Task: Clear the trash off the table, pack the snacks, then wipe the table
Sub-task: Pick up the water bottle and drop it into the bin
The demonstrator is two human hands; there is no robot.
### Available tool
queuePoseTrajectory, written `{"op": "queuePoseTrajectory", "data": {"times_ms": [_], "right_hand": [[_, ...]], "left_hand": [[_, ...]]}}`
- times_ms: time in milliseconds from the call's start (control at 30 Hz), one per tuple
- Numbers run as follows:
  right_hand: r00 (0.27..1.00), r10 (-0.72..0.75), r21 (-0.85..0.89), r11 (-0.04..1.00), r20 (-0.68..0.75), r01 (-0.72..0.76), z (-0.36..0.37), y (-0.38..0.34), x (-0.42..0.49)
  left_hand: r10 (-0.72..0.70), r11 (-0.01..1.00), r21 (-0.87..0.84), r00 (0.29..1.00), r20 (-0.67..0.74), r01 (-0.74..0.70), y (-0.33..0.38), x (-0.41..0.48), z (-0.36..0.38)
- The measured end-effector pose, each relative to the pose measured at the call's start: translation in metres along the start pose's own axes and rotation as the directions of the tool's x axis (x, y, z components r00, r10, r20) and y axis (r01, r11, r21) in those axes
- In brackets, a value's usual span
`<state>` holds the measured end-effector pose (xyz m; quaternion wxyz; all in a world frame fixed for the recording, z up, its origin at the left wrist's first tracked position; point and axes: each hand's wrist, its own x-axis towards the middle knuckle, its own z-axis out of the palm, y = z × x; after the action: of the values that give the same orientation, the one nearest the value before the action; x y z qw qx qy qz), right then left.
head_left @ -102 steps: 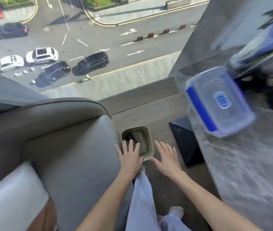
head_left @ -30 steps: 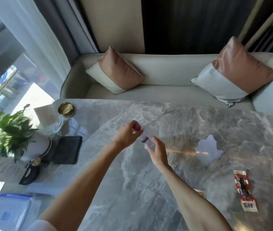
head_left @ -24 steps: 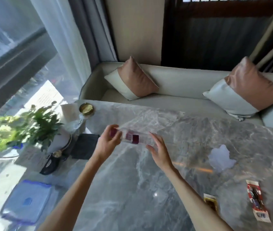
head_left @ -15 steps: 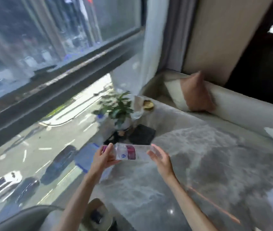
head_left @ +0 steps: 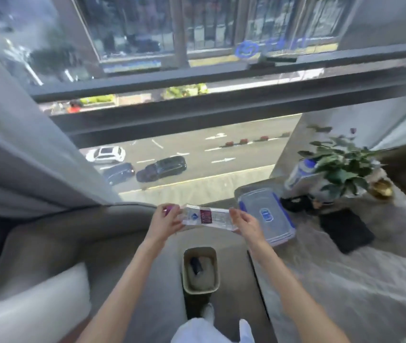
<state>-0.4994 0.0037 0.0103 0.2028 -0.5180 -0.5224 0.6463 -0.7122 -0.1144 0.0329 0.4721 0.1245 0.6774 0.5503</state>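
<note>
I hold the empty bottle [head_left: 207,218] endwise, left hand [head_left: 163,222] fingers wrapping the cap, right hand [head_left: 245,222] cupping its base; light, crushable, slick.

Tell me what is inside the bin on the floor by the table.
The bin holds a pale crumpled mass, maybe paper or a liner, with a dark object lying on it near the far end. Anything beneath that mass is covered, and the blur hides what the dark object is.

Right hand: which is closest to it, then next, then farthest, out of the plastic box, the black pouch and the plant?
From the right hand:
1. Plastic box, on the table's near corner, just beside the hand.
2. Black pouch, flat on the table, farther right.
3. Plant, by the window, at the table's far end.
</note>
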Motion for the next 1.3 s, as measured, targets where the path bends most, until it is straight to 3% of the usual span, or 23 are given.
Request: {"op": "queuePoseTrajectory", "data": {"times_ms": [300, 467, 533, 700, 900, 1067, 1167, 1300], "right_hand": [[0.938, 0.331, -0.189, 0.932, 0.098, -0.309, 0.056, 0.064, 0.048], [0.85, 0.523, -0.192, 0.842, 0.061, -0.504, 0.07, 0.156, 0.095], [0.804, 0.593, -0.169, 0.798, 0.044, -0.579, 0.071, 0.2, 0.117], [0.709, 0.705, -0.104, 0.705, 0.005, -0.701, 0.068, 0.314, 0.161], [0.587, 0.81, 0.196, 0.576, -0.007, -0.793, 0.08, 0.441, 0.197], [0.442, 0.896, 0.367, 0.426, -0.045, -0.827, 0.113, 0.519, 0.231], [0.419, 0.892, 0.415, 0.449, -0.168, -0.791, 0.133, 0.553, 0.251], [0.413, 0.905, 0.343, 0.421, -0.1, -0.84, 0.15, 0.574, 0.268]], "left_hand": [[-0.31, 0.943, -0.157, 0.947, -0.08, 0.295, -0.09, 0.042, -0.043], [-0.536, 0.795, -0.37, 0.842, -0.057, 0.481, -0.183, 0.106, -0.048], [-0.605, 0.745, -0.381, 0.795, -0.042, 0.548, -0.229, 0.134, -0.047], [-0.691, 0.704, -0.258, 0.722, -0.037, 0.662, -0.346, 0.211, -0.04], [-0.714, 0.697, 0.032, 0.698, -0.06, 0.716, -0.444, 0.311, -0.024], [-0.652, 0.702, 0.218, 0.735, -0.186, 0.678, -0.514, 0.375, 0.003], [-0.593, 0.703, 0.272, 0.753, -0.285, 0.657, -0.552, 0.4, 0.017], [-0.589, 0.644, 0.343, 0.729, -0.348, 0.684, -0.577, 0.406, 0.021]]}}
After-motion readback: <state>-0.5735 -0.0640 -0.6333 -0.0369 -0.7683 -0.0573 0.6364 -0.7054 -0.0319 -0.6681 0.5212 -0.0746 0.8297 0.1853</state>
